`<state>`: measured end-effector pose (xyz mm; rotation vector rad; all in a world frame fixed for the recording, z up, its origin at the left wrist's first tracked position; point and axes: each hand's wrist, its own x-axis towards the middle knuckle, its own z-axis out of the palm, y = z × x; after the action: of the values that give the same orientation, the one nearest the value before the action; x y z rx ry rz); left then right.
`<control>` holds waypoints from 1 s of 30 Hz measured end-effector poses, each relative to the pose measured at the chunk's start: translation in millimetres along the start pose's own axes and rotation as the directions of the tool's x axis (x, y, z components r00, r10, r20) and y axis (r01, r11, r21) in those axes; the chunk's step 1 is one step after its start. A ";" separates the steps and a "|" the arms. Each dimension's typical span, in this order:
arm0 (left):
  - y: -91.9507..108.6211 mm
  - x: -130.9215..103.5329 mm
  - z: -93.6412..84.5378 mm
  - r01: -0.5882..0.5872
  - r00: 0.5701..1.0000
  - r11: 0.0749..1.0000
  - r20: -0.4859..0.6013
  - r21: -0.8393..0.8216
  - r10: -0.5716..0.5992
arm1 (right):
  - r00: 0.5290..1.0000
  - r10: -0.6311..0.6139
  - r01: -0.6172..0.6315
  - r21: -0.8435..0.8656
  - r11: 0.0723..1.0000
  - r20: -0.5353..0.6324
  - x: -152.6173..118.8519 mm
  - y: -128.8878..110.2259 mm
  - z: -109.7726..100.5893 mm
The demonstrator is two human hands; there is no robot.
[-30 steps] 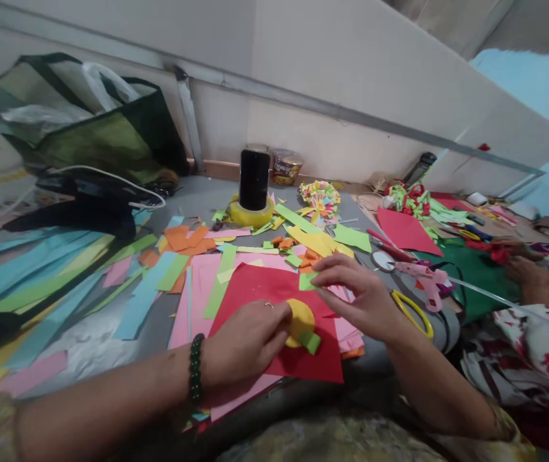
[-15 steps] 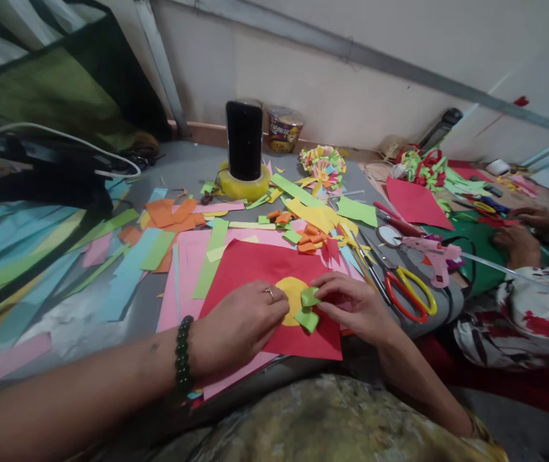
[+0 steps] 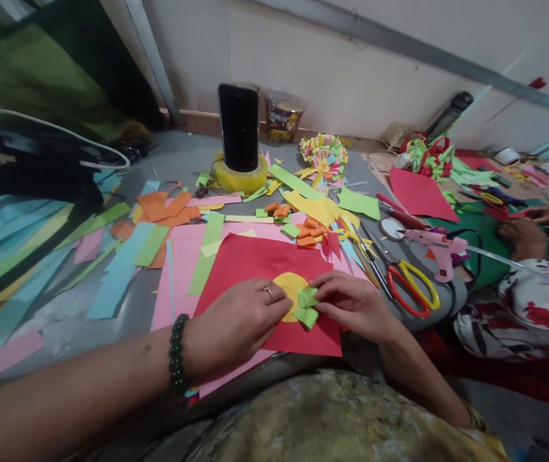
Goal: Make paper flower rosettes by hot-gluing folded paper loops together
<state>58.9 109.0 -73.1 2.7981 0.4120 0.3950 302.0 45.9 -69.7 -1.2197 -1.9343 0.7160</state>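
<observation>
Left hand (image 3: pixel 238 321), fingertips together at left edge of yellow paper disc (image 3: pixel 286 296) over red paper sheet (image 3: pixel 259 260); can't tell from here if gripping. Right hand (image 3: pixel 354 305) pinches green paper piece (image 3: pixel 307 296) at disc's right edge.

a phone (image 3: pixel 239 125) stands in a yellow roll (image 3: pixel 240 182) beside a printed cup (image 3: pixel 282 120), right of a green bag (image 3: pixel 24 80)

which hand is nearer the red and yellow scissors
Right. The right hand is just left of the scissors; the left hand is farther off, at the left edge of the yellow circle.
</observation>
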 end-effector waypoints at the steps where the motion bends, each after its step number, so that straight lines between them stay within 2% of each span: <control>1: 0.1 -0.2 0.1 -0.001 1.000 1.000 0.003 0.004 0.001 | 1.000 -0.001 0.001 -0.006 1.000 0.006 0.1 -0.7 -0.6; 10: 0.1 -1.0 1.3 -0.013 1.000 1.000 -0.016 0.023 0.014 | 0.996 -0.037 0.042 -0.064 0.997 0.076 2.6 -3.1 -2.6; 15: 0.4 -0.6 1.6 -0.023 1.000 0.999 -0.009 0.039 0.024 | 0.989 -0.088 0.108 -0.178 0.978 0.117 2.1 -11.2 -10.1; 22: 1.3 0.4 0.7 -0.037 0.998 0.998 -0.045 0.052 0.039 | 0.961 -0.140 0.235 -0.441 0.866 0.238 10.1 -26.1 -9.4; 30: 1.0 -0.9 4.0 -0.046 0.998 0.997 -0.040 0.065 0.048 | 0.950 -0.147 0.283 -0.558 0.780 0.276 12.3 -32.3 -0.6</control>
<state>59.5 106.9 -76.7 2.8705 0.3750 0.4589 282.5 44.4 -41.2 -1.2714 -2.5522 0.1058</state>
